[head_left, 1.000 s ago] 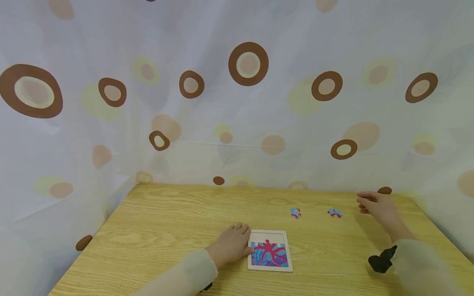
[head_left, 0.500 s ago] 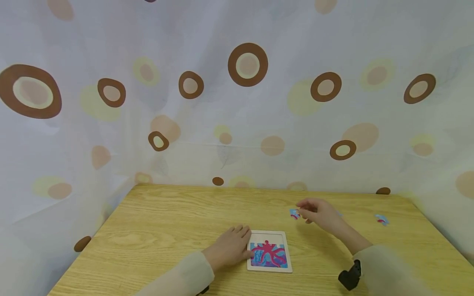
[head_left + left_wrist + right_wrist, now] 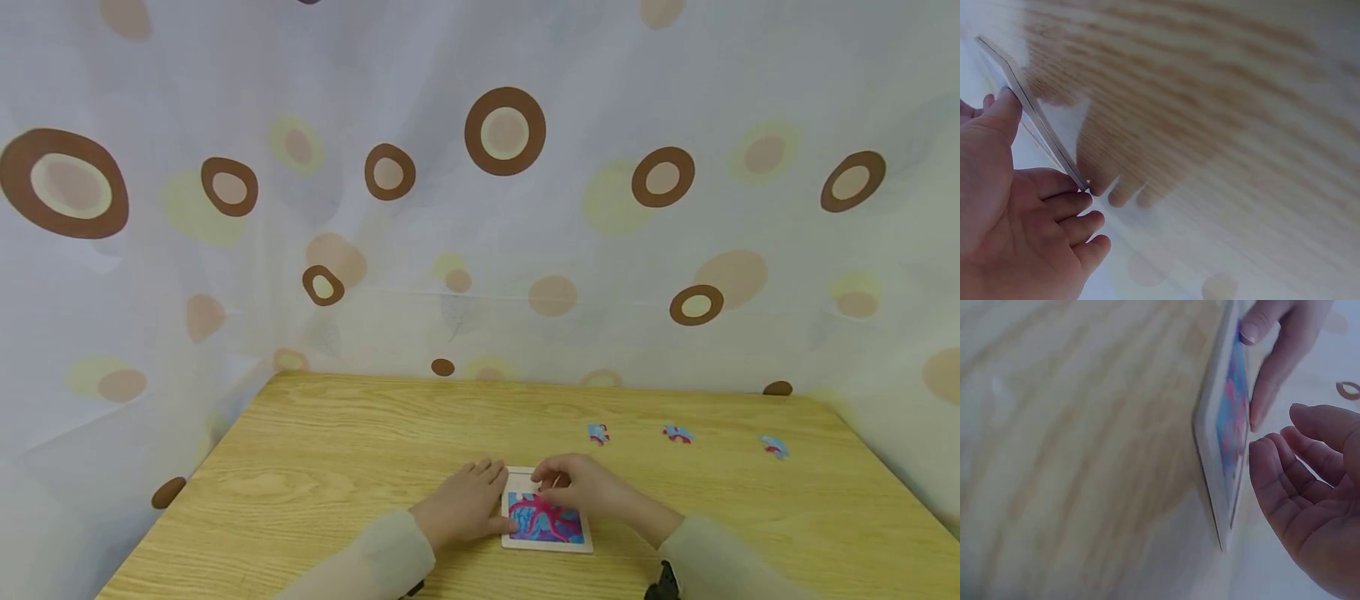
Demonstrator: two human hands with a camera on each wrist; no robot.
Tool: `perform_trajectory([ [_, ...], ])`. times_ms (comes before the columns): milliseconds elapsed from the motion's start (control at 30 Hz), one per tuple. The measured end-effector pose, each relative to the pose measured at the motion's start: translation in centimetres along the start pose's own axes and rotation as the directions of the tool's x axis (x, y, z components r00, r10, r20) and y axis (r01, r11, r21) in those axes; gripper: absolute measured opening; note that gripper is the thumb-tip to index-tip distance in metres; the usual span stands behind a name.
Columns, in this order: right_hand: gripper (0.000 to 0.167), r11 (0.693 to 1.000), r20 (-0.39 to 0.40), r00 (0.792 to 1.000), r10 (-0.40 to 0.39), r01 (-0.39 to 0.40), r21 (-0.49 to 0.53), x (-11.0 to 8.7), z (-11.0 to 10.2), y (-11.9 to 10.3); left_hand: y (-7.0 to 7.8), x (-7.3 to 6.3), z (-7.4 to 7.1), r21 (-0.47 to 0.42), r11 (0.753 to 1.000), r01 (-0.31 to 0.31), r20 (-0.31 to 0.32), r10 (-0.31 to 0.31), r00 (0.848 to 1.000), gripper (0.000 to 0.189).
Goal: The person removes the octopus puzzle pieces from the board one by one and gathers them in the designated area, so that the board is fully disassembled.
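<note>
A square jigsaw puzzle tray [image 3: 547, 547] with a pale frame lies on the wooden table, its lower part filled by a red octopus picture [image 3: 534, 528] on blue and purple. Bare backing shows along the top strip. My left hand [image 3: 461, 504] rests flat along the tray's left edge, thumb laid over the frame onto the picture. Over the tray's upper right reaches my right hand [image 3: 588, 486], fingertips close to the octopus's head. In the right wrist view the fingers of that hand [image 3: 1316, 500] are loosely bent, with nothing visible between them.
Three loose puzzle pieces lie in a row toward the back right: one on the left [image 3: 597, 433], one in the middle [image 3: 678, 434] and one on the right [image 3: 773, 447]. A dotted white curtain [image 3: 480, 225] stands behind the table [image 3: 360, 450].
My right hand has moved left from the far right of the table, past the loose pieces, to the tray. The rightmost piece now shows where the hand was. My left hand has stayed put.
</note>
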State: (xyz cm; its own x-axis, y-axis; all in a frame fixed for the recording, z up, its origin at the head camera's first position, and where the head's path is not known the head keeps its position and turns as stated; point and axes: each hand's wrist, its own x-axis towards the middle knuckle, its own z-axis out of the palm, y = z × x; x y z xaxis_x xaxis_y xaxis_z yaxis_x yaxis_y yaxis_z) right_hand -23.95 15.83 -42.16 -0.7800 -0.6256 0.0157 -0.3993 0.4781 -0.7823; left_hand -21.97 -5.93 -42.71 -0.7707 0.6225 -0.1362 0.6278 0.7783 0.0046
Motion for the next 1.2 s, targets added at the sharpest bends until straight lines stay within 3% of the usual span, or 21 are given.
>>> perform_trajectory([
  [200,0.017,0.999,0.047,0.998,0.034,-0.034,0.008,0.3,1.3,-0.2,0.2,0.1,-0.1,0.009,1.000,0.009,0.013,-0.009,1.000,0.078],
  [467,0.015,0.998,0.034,0.998,0.058,-0.058,-0.009,0.6,1.7,-0.9,0.2,0.0,-0.2,0.028,1.000,0.009,0.017,-0.009,1.000,0.078],
  [700,0.009,1.000,0.040,0.999,0.002,-0.003,0.012,0.8,1.6,-0.3,0.2,-0.1,-0.1,0.024,1.000,0.003,0.012,-0.003,1.000,0.077],
  [1000,0.004,0.994,-0.021,0.995,0.099,-0.099,0.040,0.9,1.9,-0.7,0.3,-0.1,-0.2,0.021,1.000,0.004,0.013,-0.005,1.000,0.076],
  [1200,0.008,0.993,-0.029,0.997,0.066,-0.069,-0.096,1.2,2.3,-0.7,0.2,0.0,-0.2,0.032,0.999,-0.002,0.007,0.001,1.000,0.076],
])
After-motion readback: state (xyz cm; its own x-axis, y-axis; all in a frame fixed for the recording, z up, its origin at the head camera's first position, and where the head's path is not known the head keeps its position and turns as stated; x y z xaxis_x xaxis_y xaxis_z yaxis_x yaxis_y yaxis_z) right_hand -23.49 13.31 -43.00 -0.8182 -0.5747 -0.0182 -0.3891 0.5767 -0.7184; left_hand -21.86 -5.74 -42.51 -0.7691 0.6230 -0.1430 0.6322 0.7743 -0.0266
